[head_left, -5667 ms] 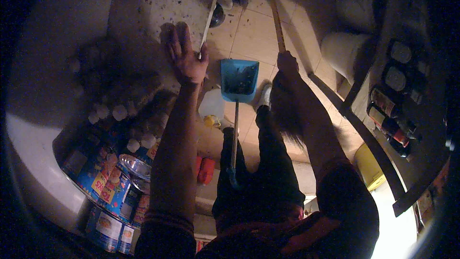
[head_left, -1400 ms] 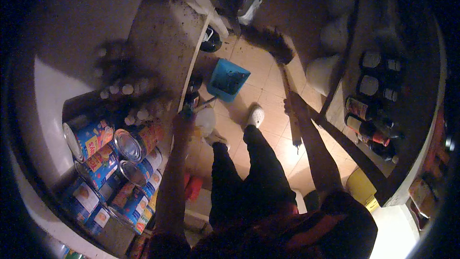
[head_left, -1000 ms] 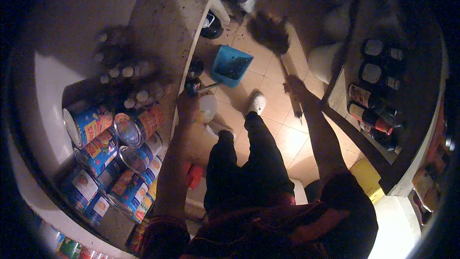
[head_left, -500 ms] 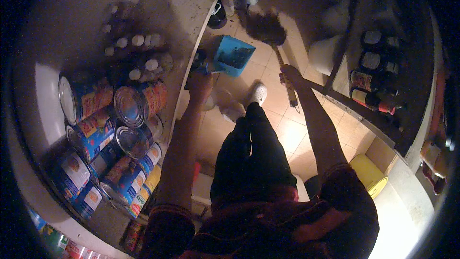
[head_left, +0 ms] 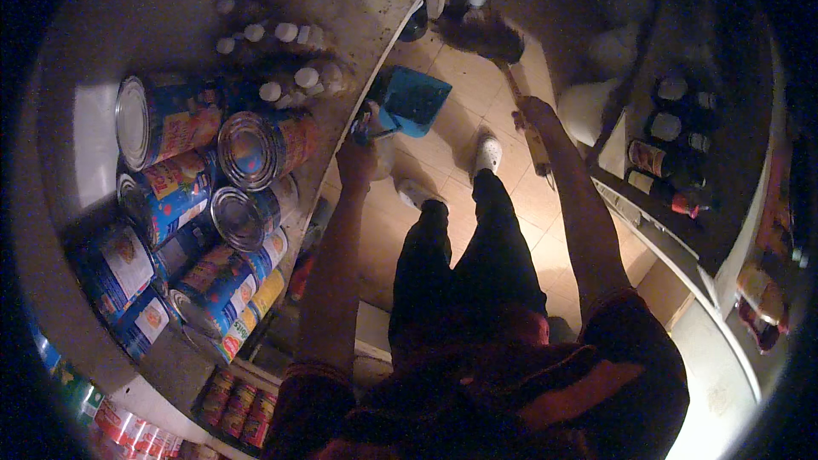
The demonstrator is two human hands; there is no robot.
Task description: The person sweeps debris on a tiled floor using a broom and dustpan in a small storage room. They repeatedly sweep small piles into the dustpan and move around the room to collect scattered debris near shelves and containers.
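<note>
My left hand [head_left: 358, 158] is closed round the handle of a blue dustpan [head_left: 417, 106], which is low by the floor beside the left shelf's edge. Dark bits seem to lie in the pan, though the light is dim. In my right hand [head_left: 538, 115] is the light-coloured handle of a short broom [head_left: 481, 37]. Its dark, bushy bristles reach over the floor beyond the dustpan and are blurred. A gap of tiled floor separates bristles and pan.
On the left shelf, large blue tins [head_left: 247, 149] lie stacked on their sides, near white-capped bottles [head_left: 286, 32]. Dark bottles and jars [head_left: 665, 125] fill the right shelf. A white rounded container [head_left: 588, 111] stands beside it. My white clogs [head_left: 488, 152] are on the tiles.
My view has shifted, and my legs are now farther apart. The broom's bristles have moved a little farther away and right. Both hands keep their holds. A yellow bucket has gone out of view.
</note>
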